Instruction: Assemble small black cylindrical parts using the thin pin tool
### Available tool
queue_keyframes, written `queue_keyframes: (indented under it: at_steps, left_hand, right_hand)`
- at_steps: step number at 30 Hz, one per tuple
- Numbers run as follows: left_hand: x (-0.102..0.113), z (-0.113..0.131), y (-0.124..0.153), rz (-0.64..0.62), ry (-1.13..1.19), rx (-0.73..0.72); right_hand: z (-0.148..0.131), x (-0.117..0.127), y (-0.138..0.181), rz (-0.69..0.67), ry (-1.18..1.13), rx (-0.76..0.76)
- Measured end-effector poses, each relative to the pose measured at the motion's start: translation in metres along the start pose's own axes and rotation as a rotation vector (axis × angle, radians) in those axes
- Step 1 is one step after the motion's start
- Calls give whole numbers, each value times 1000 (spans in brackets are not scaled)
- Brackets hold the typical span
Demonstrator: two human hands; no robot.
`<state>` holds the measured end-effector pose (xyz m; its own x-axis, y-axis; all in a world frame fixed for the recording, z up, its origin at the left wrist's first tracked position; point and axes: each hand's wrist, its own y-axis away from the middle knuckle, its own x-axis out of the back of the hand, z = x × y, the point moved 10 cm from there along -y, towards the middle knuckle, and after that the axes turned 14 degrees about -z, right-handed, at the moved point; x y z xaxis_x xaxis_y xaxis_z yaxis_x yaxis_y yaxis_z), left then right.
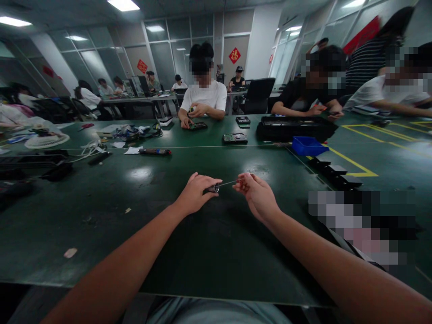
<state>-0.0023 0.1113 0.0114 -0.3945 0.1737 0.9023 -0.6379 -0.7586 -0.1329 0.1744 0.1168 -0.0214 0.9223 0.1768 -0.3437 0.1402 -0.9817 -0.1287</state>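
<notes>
Over the green table, my left hand [195,192] is closed around a small dark cylinder [215,187] with a shiny round end facing right. Most of its body is hidden by my fingers. Between the fingertips of my right hand [254,193] is pinched a thin metal rod [227,183]. It points left, and its far tip meets or passes in front of the cylinder's round end; I cannot tell which. Both hands are just above the tabletop, a short gap apart.
Ahead lie a hard drive [235,138], a dark cylindrical tool [154,151], a blue bin [309,146] and a long black housing [297,128]. Black brackets [335,173] line the right side. Cables [135,131] pile up at left. A person [203,96] works opposite.
</notes>
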Motion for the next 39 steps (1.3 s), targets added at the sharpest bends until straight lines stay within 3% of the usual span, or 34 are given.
queue_keyframes:
  at_steps: [3,6,20,25,31,39]
  left_hand:
    - [-6,-4,-3,-53,-37,30]
    - [-13,-13,-5,-100,-18,83]
    - [-3,-15,2,6,212,158]
    - [-5,-9,-2,-52,251,225]
    - [-17,9,-23,-189,81,149]
    - [-44,5,-53,-317,-240,124]
  right_hand:
    - [7,11,0,74,-13,-66]
    - [4,20,0,126,78,-40]
    - [-25,17,6,141,321,149]
    - [-35,11,9,124,425,167]
    - [-41,9,11,134,463,197]
    - [-38,11,9,115,463,184]
